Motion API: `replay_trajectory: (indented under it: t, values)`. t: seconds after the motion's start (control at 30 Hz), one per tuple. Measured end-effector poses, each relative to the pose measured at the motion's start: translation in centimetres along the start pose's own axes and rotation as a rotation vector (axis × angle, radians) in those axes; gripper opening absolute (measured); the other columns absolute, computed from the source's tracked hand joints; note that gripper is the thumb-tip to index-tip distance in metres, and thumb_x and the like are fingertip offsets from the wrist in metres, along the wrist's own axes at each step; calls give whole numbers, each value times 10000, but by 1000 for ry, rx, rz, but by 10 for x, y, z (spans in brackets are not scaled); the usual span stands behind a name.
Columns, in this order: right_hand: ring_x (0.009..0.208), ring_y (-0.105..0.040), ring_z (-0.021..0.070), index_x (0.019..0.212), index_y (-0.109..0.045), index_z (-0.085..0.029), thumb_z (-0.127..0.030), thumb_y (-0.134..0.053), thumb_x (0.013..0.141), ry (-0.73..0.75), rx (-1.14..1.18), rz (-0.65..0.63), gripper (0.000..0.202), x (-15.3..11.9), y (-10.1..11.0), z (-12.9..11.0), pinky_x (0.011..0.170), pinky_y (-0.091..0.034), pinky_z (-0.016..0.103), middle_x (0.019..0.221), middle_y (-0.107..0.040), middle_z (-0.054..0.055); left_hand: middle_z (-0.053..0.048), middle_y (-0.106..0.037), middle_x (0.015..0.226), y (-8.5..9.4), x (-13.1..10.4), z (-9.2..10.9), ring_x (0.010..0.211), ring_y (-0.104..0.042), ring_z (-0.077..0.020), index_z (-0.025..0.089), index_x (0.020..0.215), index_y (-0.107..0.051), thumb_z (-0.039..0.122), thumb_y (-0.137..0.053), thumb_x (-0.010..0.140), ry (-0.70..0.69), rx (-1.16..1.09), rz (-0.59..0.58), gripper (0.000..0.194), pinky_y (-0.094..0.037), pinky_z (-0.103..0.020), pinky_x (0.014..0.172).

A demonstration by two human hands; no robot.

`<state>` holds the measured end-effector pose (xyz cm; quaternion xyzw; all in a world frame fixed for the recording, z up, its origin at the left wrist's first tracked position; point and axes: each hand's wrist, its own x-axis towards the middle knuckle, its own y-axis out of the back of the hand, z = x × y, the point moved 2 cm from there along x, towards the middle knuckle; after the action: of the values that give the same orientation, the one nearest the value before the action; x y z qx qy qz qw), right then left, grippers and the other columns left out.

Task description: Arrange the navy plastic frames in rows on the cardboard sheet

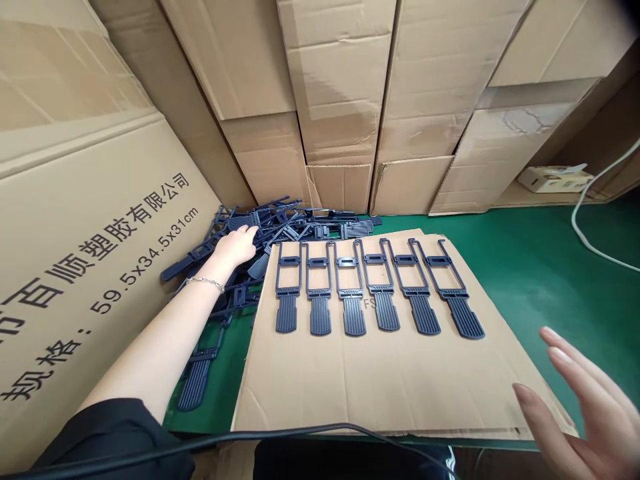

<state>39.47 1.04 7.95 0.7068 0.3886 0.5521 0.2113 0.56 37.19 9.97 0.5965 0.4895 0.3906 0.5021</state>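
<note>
Six dark blue plastic parts point(353, 315), each an open frame with a ribbed paddle, lie side by side on a cardboard sheet point(390, 387), paddles nearest. Similar ones form a tangled pile point(259, 265) on the green bench point(500, 260), left.

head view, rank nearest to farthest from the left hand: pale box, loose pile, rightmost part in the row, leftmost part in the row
From the left hand:
1. Loose pile: at its fingers
2. Leftmost part in the row: to the right, on the cardboard
3. Rightmost part in the row: the row's other end
4. Pale box: back right, beyond the cardboard
</note>
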Motion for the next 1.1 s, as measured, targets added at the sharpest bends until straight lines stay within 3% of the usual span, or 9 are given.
replay_trajectory:
  t: [0.2, 0.37, 0.47, 0.7, 0.93, 1.1]
  values:
    - [1156, -487, 320, 1430, -271, -289, -236, -511, 873, -34, 84, -8, 609, -1, -7, -14, 926, -443, 485, 1365, -427, 46, -175, -363, 1405, 1, 4, -1, 1161, -493, -306, 128, 1370, -349, 215, -398, 781, -13, 21, -32, 598, -405, -391, 935]
    - [1141, -504, 312, 1397, -339, -262, -296, -487, 896, -107, 101, -27, 524, -14, -13, -11, 916, -442, 463, 1289, -500, 75, -217, -570, 1170, 2, 3, 0, 1011, -583, -336, 89, 1338, -372, 157, -346, 796, -5, 29, 11, 547, -444, -444, 839]
    - [1106, -529, 305, 1393, -347, -250, -318, -479, 904, -135, 123, -44, 512, -23, -16, -7, 919, -433, 464, 1239, -536, 79, -214, -623, 1046, 3, 3, 0, 955, -604, -334, 87, 1314, -393, 173, -323, 817, 39, 9, 63, 510, -453, -445, 807]
    - [1089, -544, 293, 1411, -323, -253, -327, -464, 918, -108, 66, -61, 518, -29, -15, -6, 861, -468, 417, 1182, -569, 66, -187, -625, 1071, 10, 6, -9, 942, -608, -319, 130, 1312, -405, 267, -306, 854, 99, -122, 116, 488, -454, -415, 809]
    - [1064, -556, 262, 1371, -364, -233, -305, -446, 930, -46, 29, -86, 454, -24, -19, -14, 871, -461, 394, 1167, -577, 66, -130, -561, 1228, 12, 13, -26, 1129, -525, -245, 153, 1293, -405, 275, -317, 876, 92, -291, 146, 443, -413, -326, 926]
    - [1039, -567, 245, 1298, -425, -205, -284, -446, 929, -37, 40, -95, 378, -22, -21, -17, 867, -466, 372, 1159, -579, 77, -153, -536, 1252, 14, 10, -25, 1165, -497, -267, 132, 1301, -385, 260, -299, 887, 131, -368, 216, 442, -399, -360, 951]
